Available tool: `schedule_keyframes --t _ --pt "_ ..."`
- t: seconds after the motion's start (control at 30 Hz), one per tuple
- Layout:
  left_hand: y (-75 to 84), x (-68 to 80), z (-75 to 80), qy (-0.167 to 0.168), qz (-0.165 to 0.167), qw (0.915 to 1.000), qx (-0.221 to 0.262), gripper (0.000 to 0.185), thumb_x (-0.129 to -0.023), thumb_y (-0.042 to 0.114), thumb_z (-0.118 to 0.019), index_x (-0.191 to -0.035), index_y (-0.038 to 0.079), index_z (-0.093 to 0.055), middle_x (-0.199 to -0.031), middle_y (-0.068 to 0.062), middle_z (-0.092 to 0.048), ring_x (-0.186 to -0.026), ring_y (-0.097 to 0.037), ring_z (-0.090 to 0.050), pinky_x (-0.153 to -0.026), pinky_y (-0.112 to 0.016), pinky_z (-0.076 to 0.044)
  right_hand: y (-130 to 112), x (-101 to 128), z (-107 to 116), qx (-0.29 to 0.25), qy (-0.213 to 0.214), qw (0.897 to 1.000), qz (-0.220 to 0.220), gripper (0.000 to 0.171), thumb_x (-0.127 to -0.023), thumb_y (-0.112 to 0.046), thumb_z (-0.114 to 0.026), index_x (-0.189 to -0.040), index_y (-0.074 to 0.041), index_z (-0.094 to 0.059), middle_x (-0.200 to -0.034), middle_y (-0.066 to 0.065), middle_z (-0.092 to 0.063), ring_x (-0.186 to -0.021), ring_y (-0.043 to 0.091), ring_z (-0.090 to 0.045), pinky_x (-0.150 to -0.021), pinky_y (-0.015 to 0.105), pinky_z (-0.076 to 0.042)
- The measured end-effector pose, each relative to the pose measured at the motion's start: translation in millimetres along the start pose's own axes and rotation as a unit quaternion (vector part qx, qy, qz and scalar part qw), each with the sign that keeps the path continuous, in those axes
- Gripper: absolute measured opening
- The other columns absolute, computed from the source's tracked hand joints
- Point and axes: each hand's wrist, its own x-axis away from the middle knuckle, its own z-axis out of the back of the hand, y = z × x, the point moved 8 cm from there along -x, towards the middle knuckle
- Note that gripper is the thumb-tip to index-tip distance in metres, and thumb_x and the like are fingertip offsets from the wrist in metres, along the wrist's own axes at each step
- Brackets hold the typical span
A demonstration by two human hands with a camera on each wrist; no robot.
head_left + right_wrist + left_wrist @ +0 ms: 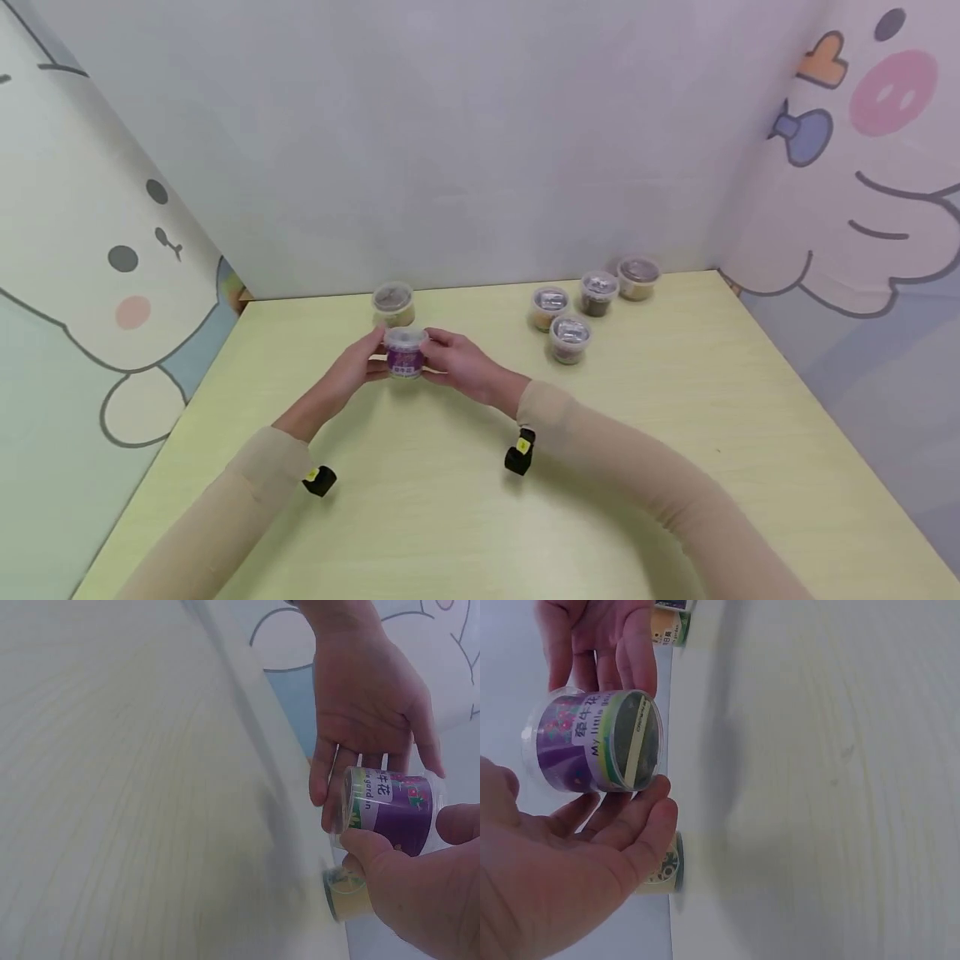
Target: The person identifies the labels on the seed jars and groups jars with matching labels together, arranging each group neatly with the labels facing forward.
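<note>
A small clear lidded cup with a purple label [406,356] [592,742] [391,811] is at the table's middle, held from both sides. My left hand [358,364] [577,862] [367,712] cups its left side with fingers and thumb. My right hand [456,361] [420,889] [600,637] holds the right side, thumb and fingers round it. I cannot tell whether the cup rests on the table or hangs just above it.
A yellow-labelled cup [393,304] [664,866] [349,896] stands just behind the held one. Several more lidded cups [570,337] are grouped at the back right of the pale yellow table [675,433]. Printed walls close in the back and both sides.
</note>
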Motion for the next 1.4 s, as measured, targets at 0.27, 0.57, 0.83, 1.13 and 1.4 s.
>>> schedule_keyframes --t 0.27,0.57,0.83,1.13,1.4 --pt "-21.9 9.8 15.0 0.006 0.022 0.9996 0.016 0.074 -0.110 0.051 -0.027 -0.156 -0.007 -0.023 -0.155 -0.031 -0.031 -0.142 -0.044 -0.036 -0.115 -0.046 -0.034 19.9 -19.7 -22.3 0.008 0.033 0.999 -0.002 0.059 -0.109 -0.009 -0.046 -0.160 0.002 -0.017 -0.157 0.023 -0.035 -0.144 0.036 -0.037 -0.112 0.046 -0.041" --pt "-37.9 16.3 33.2 0.004 0.026 0.9995 0.016 0.075 -0.110 0.049 -0.033 -0.156 -0.009 -0.022 -0.157 -0.030 -0.030 -0.144 -0.041 -0.034 -0.112 -0.041 -0.037 28.7 -30.9 -34.6 0.016 0.058 0.998 -0.005 0.057 -0.109 -0.012 -0.046 -0.159 0.002 -0.021 -0.158 0.021 -0.035 -0.143 0.035 -0.039 -0.110 0.044 -0.043" --pt "-39.2 17.4 39.1 -0.001 0.028 0.9995 0.013 0.072 -0.111 0.047 -0.034 -0.157 -0.008 -0.023 -0.158 -0.029 -0.029 -0.145 -0.041 -0.032 -0.114 -0.044 -0.034 27.8 -34.4 -40.4 0.042 0.061 0.997 0.003 0.058 -0.109 -0.013 -0.048 -0.159 0.001 -0.023 -0.158 0.020 -0.036 -0.139 0.036 -0.044 -0.109 0.044 -0.043" --pt "-40.4 13.1 42.0 -0.007 0.012 0.9996 0.024 0.071 -0.111 0.046 -0.034 -0.156 -0.008 -0.024 -0.156 -0.030 -0.031 -0.145 -0.040 -0.032 -0.113 -0.043 -0.034 29.1 -38.5 -39.6 0.061 0.066 0.996 0.007 0.058 -0.108 -0.013 -0.049 -0.159 -0.001 -0.025 -0.158 0.019 -0.037 -0.139 0.032 -0.045 -0.109 0.044 -0.043" --pt "-45.0 14.9 40.5 -0.013 0.014 0.9994 0.029 0.067 -0.112 0.041 -0.033 -0.157 -0.007 -0.022 -0.158 -0.029 -0.029 -0.145 -0.040 -0.030 -0.114 -0.044 -0.033 31.7 -39.1 -38.3 0.137 0.078 0.988 0.003 0.058 -0.106 -0.016 -0.054 -0.159 -0.007 -0.032 -0.156 0.012 -0.042 -0.135 0.023 -0.050 -0.105 0.039 -0.048"
